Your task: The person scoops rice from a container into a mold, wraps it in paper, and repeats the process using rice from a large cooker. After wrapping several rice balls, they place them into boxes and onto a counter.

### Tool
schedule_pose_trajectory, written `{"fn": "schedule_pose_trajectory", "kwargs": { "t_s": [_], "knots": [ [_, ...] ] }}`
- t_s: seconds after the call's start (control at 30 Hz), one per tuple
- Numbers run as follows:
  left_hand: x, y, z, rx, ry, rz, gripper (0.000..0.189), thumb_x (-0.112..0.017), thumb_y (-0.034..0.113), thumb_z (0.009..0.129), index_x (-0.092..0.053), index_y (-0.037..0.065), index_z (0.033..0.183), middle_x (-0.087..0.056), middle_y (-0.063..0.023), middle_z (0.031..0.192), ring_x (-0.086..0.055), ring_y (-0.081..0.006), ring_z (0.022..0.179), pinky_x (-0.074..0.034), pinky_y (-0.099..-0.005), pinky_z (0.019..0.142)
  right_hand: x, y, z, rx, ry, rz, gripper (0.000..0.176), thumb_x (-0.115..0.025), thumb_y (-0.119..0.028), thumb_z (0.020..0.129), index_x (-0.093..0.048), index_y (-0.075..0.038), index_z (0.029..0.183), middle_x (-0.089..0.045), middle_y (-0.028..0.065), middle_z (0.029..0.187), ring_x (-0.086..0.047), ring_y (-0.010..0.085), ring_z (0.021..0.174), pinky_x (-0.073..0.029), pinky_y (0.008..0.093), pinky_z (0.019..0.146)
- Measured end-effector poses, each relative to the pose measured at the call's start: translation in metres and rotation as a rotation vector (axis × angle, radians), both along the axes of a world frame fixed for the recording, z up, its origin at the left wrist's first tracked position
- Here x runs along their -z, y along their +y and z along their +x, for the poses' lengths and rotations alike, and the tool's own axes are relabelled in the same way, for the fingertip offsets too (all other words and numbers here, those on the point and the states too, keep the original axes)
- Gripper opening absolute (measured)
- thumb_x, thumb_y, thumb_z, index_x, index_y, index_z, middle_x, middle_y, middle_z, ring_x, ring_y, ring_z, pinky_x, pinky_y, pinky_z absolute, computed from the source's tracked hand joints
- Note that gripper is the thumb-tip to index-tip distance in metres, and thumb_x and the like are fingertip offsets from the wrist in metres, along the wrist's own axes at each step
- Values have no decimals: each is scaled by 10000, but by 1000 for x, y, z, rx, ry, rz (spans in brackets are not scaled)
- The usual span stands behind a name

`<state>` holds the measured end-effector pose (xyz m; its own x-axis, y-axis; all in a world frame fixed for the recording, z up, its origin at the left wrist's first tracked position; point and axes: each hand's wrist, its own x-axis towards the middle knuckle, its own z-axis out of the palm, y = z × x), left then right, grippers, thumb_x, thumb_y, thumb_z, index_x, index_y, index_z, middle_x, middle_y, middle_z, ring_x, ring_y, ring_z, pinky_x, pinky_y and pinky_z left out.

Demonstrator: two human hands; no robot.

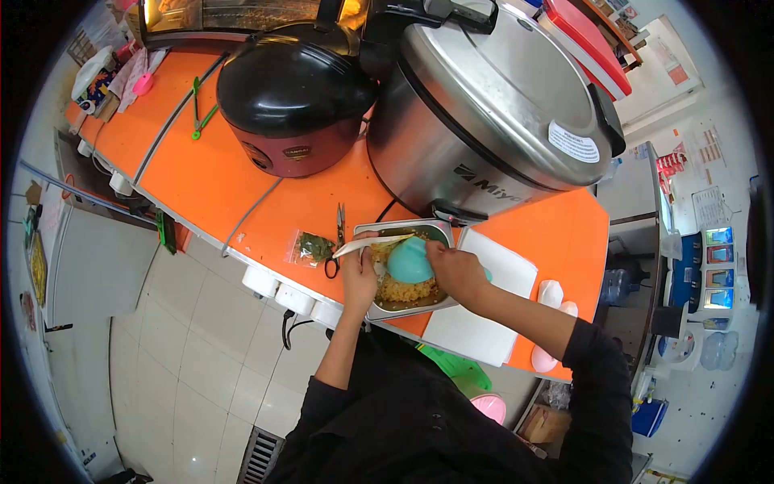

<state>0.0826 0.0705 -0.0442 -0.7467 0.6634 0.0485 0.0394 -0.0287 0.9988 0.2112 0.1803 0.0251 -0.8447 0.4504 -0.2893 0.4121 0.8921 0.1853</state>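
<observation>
A metal tray point(445, 306) holds yellow, grainy food that looks like fried rice point(399, 292). My right hand point(458, 276) grips the edge of a turquoise bowl point(409, 262), which is tipped over within the tray, its rounded side showing. My left hand point(359, 270) is closed round a long cream-white spoon-like utensil point(373, 242) lying across the tray's far left part. Its far tip reaches the food near the bowl. Left of the tray lie black-handled scissors point(340, 226) and a clear bag of green leaves point(310, 248).
A big steel rice cooker point(476, 121) and a smaller black and maroon one point(298, 101) stand behind the tray. White paper sheets point(500, 282) lie to its right, near white and pink objects point(545, 358). Green tongs point(201, 113) rest far left on the orange table point(181, 165).
</observation>
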Motion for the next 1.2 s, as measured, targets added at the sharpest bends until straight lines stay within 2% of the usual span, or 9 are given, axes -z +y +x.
{"fn": "schedule_pose_trajectory", "kwargs": {
  "t_s": [0.03,0.23,0.47,0.57,0.8,0.87,1.0,1.1,1.2],
  "knots": [
    [0,1,4,5,-6,-3,246,-362,-77,825,-521,7,992,-547,-110,972,-523,-189,932,-384,-257,820,-3,-1,2,192,-30,-147,173,-484,-126,789,-450,-3,904,-611,146,698,-634,262,641,-503,331,507],
    [0,3,22,65,-135,7,230,-356,-60,853,-488,-34,1039,-528,-117,1067,-491,-189,1029,-345,-280,914,-19,-25,26,344,-132,-267,147,-448,-92,802,-465,29,884,-612,180,711,-631,300,643,-511,369,506],
    [7,9,29,148,-249,107,254,-342,-23,871,-486,-17,1080,-530,-115,1070,-488,-176,1020,-348,-268,902,9,-38,43,177,128,-314,199,-409,-158,858,-490,24,849,-599,204,683,-615,312,601,-501,406,515],
    [2,14,19,158,-472,72,250,-349,-37,865,-506,-12,1058,-545,-110,1046,-506,-176,1003,-361,-263,883,-10,-25,33,242,64,-400,246,-391,-202,875,-504,15,852,-600,194,679,-615,309,608,-500,408,533],
    [9,15,11,301,-412,36,265,-340,-21,872,-488,5,1091,-503,-83,1086,-468,-145,1013,-340,-250,888,-19,14,20,45,-216,-632,307,-397,-255,867,-566,-1,837,-616,180,791,-611,328,712,-482,416,617],
    [9,13,14,339,-398,-25,250,-341,-23,871,-495,5,1066,-502,-77,1082,-468,-142,1010,-340,-246,883,-37,21,8,341,-505,-794,324,-407,-266,858,-598,-5,842,-616,175,834,-605,326,774,-471,418,670],
    [-1,8,19,371,-212,32,205,-339,-31,863,-502,16,979,-529,-60,1009,-489,-149,964,-344,-245,870,-40,25,31,52,-327,-470,329,-430,-288,857,-590,-1,838,-610,183,791,-607,320,697,-476,404,588],
    [9,8,14,423,-243,26,196,-372,-50,831,-513,27,944,-507,-68,1054,-459,-153,1013,-328,-251,886,-54,-4,49,137,-72,-253,292,-456,-290,855,-530,-10,888,-588,174,707,-598,308,628,-469,396,517],
    [1,8,15,297,26,86,207,-459,-44,765,-533,52,933,-513,-104,1025,-508,-218,945,-376,-310,839,-14,-39,84,232,248,-304,285,-503,-240,839,-390,-39,1007,-546,174,658,-577,332,595,-457,416,487]
  ]
}}
